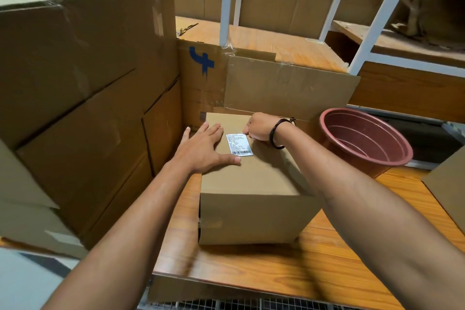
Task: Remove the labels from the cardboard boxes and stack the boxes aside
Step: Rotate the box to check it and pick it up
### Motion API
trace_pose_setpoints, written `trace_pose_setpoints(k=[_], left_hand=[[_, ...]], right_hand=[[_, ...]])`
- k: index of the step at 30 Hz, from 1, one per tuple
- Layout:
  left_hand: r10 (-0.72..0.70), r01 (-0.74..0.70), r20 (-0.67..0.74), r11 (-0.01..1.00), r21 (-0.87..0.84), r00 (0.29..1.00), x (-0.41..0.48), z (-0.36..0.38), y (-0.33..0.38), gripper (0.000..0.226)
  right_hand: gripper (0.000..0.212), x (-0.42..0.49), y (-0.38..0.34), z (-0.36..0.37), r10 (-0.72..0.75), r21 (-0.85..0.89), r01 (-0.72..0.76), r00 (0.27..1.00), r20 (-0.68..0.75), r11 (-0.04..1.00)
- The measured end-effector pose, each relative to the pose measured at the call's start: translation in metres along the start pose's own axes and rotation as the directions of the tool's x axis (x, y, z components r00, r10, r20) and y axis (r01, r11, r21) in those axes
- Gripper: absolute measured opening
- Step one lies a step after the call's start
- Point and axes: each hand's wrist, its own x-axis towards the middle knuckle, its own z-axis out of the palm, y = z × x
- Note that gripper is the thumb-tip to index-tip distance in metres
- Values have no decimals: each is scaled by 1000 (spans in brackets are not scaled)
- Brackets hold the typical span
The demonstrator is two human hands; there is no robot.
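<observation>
Right hand is pinching the label's corner; I'm flattening my left hand on the box, label not yet off.

Orange wood-grain surface underfoot of work. White metal shelving frame behind, cardboard sheets backing it. Reddish plastic tub at right. Even indoor light.

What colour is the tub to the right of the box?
The tub is reddish-brown, plain with no pattern; the head view shows it clearly.
</observation>
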Motion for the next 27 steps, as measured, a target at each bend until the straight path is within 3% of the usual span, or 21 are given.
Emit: trace_pose_setpoints(k=[5, 15, 22, 27], left_hand=[[7, -7, -6, 1000, -6, 1000, -1, -1, 0, 124], [17, -17, -4, 999, -36, 1000, -6, -5, 4, 119], [26, -26, -2, 999, -45, 1000, -4, -2, 0, 122], [45, -43, 22, 995, -86, 999, -2, 1, -3, 131]], right_hand=[[16, -6, -17, -8, 44, -81, -41, 999, 27, 996], [25, 7, -20, -3, 173, 196, -176, 984, 31, 965], [27, 10, -12, -2, 167, 327, -179, 984, 66, 928], [23, 7, 0, -12, 100, 576, -207, 972, 211, 791]])
